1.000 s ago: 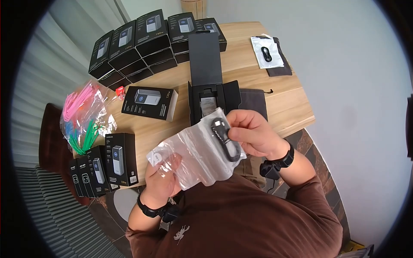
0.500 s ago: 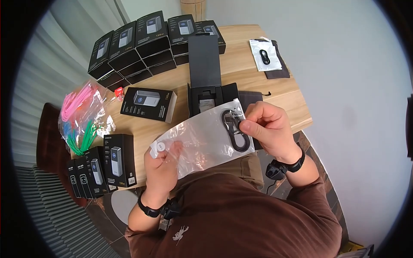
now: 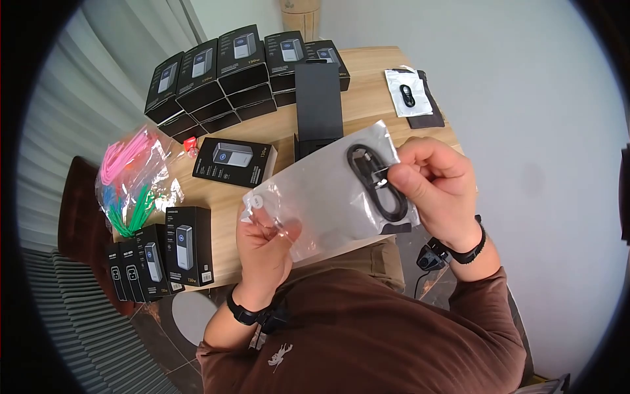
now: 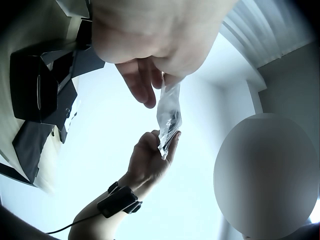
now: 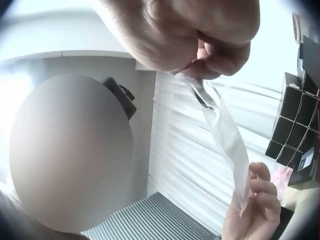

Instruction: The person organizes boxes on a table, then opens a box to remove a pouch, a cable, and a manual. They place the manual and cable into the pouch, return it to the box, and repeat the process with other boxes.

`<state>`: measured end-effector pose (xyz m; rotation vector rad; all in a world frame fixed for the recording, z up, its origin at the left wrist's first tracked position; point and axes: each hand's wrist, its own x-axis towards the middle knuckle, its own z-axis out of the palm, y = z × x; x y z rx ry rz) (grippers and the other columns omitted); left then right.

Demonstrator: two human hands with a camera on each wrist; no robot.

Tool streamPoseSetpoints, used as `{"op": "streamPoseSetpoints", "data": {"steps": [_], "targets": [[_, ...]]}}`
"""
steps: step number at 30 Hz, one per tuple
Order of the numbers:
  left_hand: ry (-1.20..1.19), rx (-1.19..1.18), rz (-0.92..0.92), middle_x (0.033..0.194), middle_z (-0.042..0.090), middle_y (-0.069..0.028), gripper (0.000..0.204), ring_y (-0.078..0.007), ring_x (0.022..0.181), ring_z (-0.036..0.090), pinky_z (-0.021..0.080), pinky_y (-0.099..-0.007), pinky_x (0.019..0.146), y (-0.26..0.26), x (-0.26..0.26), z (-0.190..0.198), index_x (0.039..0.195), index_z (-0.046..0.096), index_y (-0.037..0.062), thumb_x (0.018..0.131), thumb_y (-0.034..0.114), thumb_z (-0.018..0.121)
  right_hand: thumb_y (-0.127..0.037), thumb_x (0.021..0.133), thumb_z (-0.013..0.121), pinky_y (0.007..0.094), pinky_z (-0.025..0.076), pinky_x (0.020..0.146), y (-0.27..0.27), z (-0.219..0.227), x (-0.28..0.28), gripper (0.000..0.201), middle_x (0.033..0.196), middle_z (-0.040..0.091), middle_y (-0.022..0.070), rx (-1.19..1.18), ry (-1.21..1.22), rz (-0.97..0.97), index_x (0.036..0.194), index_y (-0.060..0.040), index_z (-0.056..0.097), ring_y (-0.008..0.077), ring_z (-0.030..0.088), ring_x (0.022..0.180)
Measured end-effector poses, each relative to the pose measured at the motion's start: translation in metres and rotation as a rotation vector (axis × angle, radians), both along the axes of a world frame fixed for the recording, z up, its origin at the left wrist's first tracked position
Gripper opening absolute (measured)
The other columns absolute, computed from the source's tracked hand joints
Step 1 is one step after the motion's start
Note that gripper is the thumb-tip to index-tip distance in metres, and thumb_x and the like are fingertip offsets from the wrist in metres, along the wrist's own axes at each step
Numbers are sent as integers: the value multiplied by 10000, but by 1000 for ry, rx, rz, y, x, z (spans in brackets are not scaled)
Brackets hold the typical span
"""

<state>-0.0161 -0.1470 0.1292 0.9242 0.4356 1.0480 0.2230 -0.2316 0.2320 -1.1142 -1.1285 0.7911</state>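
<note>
A clear plastic zip bag [image 3: 315,190] is stretched between both hands above the table's near edge. Inside its right end lies a coiled black cable [image 3: 375,184] with a metal plug. My right hand [image 3: 438,187] pinches that end between thumb and curled fingers, right beside the cable. My left hand [image 3: 266,253] grips the other end by a round white sticker [image 3: 257,202], and its fingers show through the film. From the left wrist view the bag [image 4: 170,112] appears edge-on between the hands. Behind it stands an opened black box [image 3: 319,102], its lid raised and its inside mostly hidden.
Stacked black boxes [image 3: 239,72] fill the back left. One box [image 3: 233,161] lies flat before them, and several stand at the front left [image 3: 188,246]. A bag of pink and green ties [image 3: 131,177] lies left. A white pouch with a cable [image 3: 408,94] rests far right on dark cloth.
The folded, crumpled bag has been spread out flat and raised up and to the right. My right hand has moved rightward and slightly up with its end; the bag now covers the opened box's inside.
</note>
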Motion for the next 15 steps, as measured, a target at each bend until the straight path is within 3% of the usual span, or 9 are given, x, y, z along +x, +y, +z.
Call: {"op": "streamPoseSetpoints", "data": {"steps": [2,5,8,11,14,15], "targets": [[-149,79,-45,1108,717,-86,290,-155,1027,697,556,-308,902,0,-6,-13,1157,660,13,931,-169,642,-25,1004,723,182,429,649,3,-5,0,101,821,657,-51,-19,59,-24,1097,5,696,-11,528,733],[44,125,-9,1034,723,-66,235,-143,976,696,555,-296,878,-2,-11,-17,1089,720,5,940,-158,640,-26,996,733,185,452,665,5,-6,5,116,852,690,-34,-66,103,-6,1105,8,709,0,563,746],[408,124,-51,978,727,-48,204,-135,913,684,552,-285,835,-3,-13,-3,1055,763,8,952,-129,652,-13,974,753,186,454,652,0,-1,6,97,851,700,-27,-53,48,-34,1066,10,730,8,572,733],[377,128,-158,958,720,-33,281,-120,875,663,540,-267,789,0,-11,-2,1082,766,7,937,-155,589,3,951,771,188,452,639,-4,11,7,81,833,697,-22,-4,-131,-18,1028,13,745,14,571,719],[234,250,-433,911,700,-39,346,-150,845,664,535,-287,776,8,-15,-8,1008,763,7,869,-192,517,17,931,785,192,452,632,-3,20,11,73,823,700,-11,9,-231,34,997,15,754,22,579,716],[209,347,-390,903,694,-45,349,-165,842,662,535,-295,779,9,-15,-9,985,758,8,853,-194,506,20,926,787,193,454,633,-3,23,11,73,823,703,-7,1,-216,21,991,16,754,25,584,718]]}}
